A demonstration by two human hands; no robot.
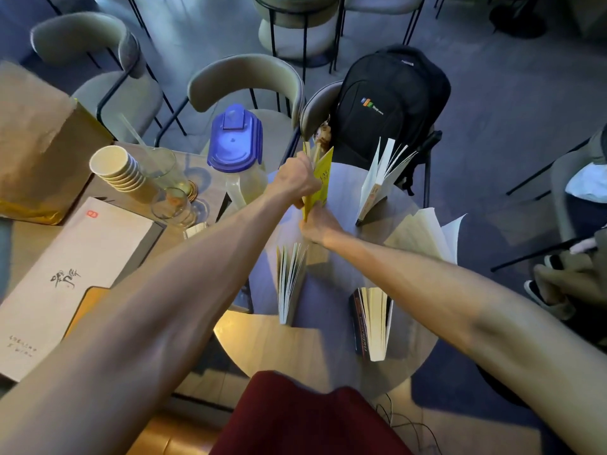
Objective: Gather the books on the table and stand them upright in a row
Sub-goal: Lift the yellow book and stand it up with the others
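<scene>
A yellow book (pixel 321 180) stands upright near the far edge of the round table (pixel 335 353). My left hand (pixel 295 178) grips its top edge and pages. My right hand (pixel 318 223) holds its lower edge against the table. Other books stand upright with pages fanned: a white one (pixel 377 182) at the far right, a thin one (pixel 289 280) in the middle, a dark-covered one (pixel 371 323) nearer me. A book with loose splayed pages (pixel 427 234) sits at the right edge.
A jug with a blue lid (pixel 236 142), stacked paper cups (pixel 120 170) and glasses (pixel 170 201) stand to the left. A white box (pixel 72 267) and a brown paper bag (pixel 39 142) lie on the left table. A black backpack (pixel 391 100) rests on a chair behind.
</scene>
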